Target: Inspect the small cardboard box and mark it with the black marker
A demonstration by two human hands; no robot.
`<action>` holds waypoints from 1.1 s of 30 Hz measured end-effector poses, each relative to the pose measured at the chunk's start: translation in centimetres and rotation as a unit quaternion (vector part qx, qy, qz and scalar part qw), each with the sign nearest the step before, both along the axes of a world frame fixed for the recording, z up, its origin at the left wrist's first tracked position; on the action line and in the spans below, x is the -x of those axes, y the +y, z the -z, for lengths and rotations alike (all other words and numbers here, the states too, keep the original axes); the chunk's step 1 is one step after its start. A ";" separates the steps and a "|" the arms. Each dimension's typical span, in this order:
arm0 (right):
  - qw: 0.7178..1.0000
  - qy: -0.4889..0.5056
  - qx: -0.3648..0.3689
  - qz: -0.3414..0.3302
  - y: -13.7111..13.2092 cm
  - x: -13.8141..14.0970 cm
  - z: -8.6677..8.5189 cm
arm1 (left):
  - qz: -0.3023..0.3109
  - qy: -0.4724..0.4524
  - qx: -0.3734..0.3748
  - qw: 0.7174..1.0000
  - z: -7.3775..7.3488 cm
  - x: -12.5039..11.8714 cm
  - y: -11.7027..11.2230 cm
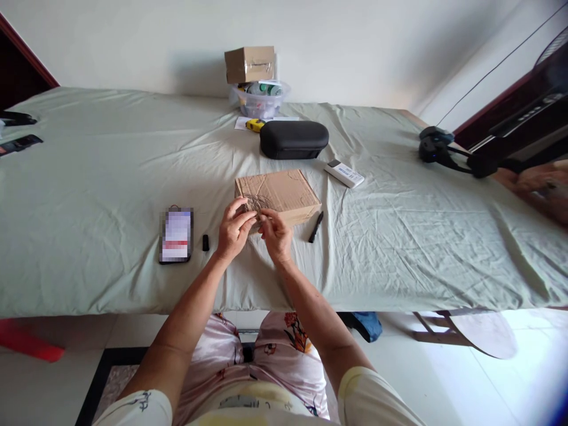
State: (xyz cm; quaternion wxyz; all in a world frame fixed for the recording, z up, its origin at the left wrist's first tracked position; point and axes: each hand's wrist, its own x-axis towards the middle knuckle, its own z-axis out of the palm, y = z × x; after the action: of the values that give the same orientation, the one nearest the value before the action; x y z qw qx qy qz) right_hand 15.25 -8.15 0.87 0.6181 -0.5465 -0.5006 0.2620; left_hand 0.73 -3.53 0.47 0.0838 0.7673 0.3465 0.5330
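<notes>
Centrally in the frame, the left hand touches one thin, dark, looped cord on one brown cardboard box, its grip unclear; the right hand appears to pinch a strand. Handling seems partway: loops gathered, any fastening hidden. One slim black pen lies right.

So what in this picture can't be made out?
All in the head view:
Exactly what the left hand and right hand pinch by the thin coil: hidden by the hands themselves.
The phone screen: blurred into blocks.
The white slab print: too small.
The rest of the dark slab: cut off by the left edge.
The tub's full contents: partly covered by the upper carton.
</notes>
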 end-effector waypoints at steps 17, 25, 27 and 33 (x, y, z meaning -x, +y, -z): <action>0.979 0.063 -0.004 0.195 1.6 -7.1 -0.4 | -0.035 -0.184 0.091 0.978 0.2 2.2 2.1; 0.984 0.053 -0.030 0.167 1.9 -7.1 0.1 | -0.010 -0.253 0.158 0.954 1.1 1.8 2.8; 0.987 0.065 -0.029 0.143 2.2 -7.1 0.5 | -0.010 -0.229 0.174 0.958 1.2 1.7 2.8; 0.990 0.097 -0.001 0.105 3.0 -7.2 1.9 | -0.056 -0.206 0.144 0.966 1.1 1.5 2.5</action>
State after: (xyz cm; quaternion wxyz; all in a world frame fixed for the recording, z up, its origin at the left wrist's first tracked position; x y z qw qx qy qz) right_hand 22.41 -5.10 -1.02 0.6882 -0.5675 -0.3784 0.2471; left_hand -0.81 -1.02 -0.59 0.2326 0.5998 0.4373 0.6284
